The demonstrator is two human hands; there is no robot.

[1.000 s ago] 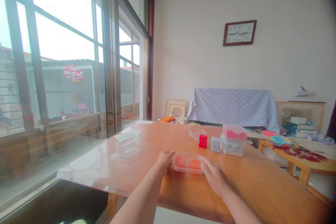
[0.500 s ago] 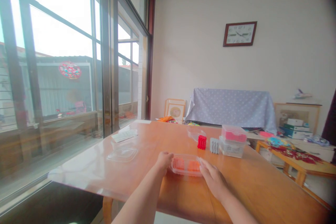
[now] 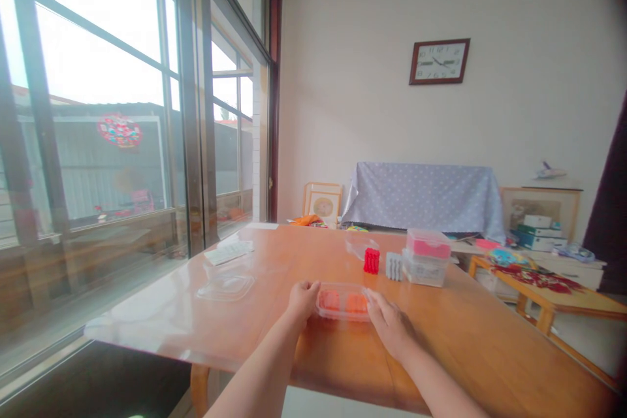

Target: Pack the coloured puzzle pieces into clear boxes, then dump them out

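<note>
Two hands bracketing one box | your left hand (image 3: pixel 302 297) is gripping, fingers curled, the clear rectangular plastic box of orange pieces (image 3: pixel 343 302) | your right hand (image 3: pixel 389 325), fingers together, is pressing its other end | box is resting on the glossy wooden table (image 3: pixel 274 261).

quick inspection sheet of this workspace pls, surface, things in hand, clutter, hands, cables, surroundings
surface: wooden table, glossy, beside a large window
job's things: clear lidded box with orange pieces inside, flat on the table
clutter: loose clear lid, red block, grey block, stacked boxes with pink contents on top
grippers: left hand at the box's left end, right hand at its right end, both touching it
cables: nothing seen
surroundings: wall clock, covered furniture, cluttered side table
</note>
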